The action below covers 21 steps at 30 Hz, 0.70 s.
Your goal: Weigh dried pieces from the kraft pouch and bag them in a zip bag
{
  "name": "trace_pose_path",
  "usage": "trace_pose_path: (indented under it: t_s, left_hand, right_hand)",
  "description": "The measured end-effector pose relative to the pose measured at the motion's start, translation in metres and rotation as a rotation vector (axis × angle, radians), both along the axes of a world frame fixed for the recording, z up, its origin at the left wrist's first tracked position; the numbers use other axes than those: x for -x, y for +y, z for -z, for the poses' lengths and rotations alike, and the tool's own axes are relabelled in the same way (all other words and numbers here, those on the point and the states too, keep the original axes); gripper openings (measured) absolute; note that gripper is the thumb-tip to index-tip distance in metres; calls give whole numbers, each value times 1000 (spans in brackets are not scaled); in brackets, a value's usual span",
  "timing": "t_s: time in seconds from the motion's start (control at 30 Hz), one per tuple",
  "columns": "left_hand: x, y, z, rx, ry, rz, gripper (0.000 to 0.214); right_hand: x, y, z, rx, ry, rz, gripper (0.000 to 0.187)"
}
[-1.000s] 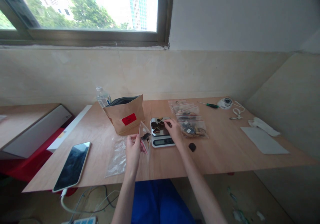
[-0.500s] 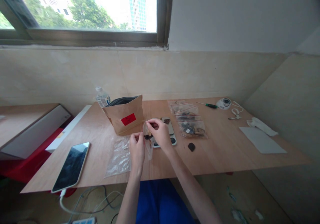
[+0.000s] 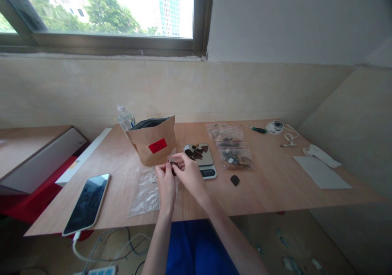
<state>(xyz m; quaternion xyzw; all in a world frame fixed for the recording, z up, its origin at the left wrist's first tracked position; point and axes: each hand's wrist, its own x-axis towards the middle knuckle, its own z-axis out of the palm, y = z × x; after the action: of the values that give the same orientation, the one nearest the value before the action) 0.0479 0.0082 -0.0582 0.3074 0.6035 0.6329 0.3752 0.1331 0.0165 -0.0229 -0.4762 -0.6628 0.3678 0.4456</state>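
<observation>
My left hand (image 3: 165, 179) and my right hand (image 3: 187, 169) meet above the table, fingers pinched together. Between them is a small clear plastic bag (image 3: 172, 154), partly hidden by the fingers. A dark piece (image 3: 174, 168) shows at the fingertips; whether it lies inside the bag I cannot tell. Just beyond my right hand stands a small digital scale (image 3: 208, 172), with several dark brown, leaf-like pieces (image 3: 198, 150) on its plate. A larger clear plastic bag (image 3: 143, 197) lies flat beside my left hand. The brown paper pouch (image 3: 143, 144) with a red label stands open behind.
Several filled zip bags (image 3: 235, 156) lie right of the scale, near a dark flat chip (image 3: 234, 180). A green screwdriver (image 3: 259, 130), a white camera (image 3: 275, 127) and a white sheet (image 3: 321, 173) are farther right. On the left are a phone (image 3: 87, 203) and a bottle (image 3: 125, 119).
Both hands have moved slightly left with the small bag, my right hand more so. The scale and the pieces on it now show more fully.
</observation>
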Motion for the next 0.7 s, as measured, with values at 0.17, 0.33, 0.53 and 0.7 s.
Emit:
trace_pose_path:
  t_s: [0.17, 0.33, 0.53, 0.7]
  left_hand:
    - [-6, -4, -7, 4, 70, 13, 14]
    - [-4, -5, -8, -1, 106, -18, 16]
    - [16, -2, -7, 44, 124, -109, 23]
    - [21, 5, -1, 52, 62, -87, 24]
  right_hand:
    - [7, 8, 7, 153, 159, 93, 22]
    - [6, 5, 6, 136, -15, -38, 26]
    - [-22, 8, 4, 45, 88, -249, 32]
    - [-43, 42, 40, -253, -360, 124, 27]
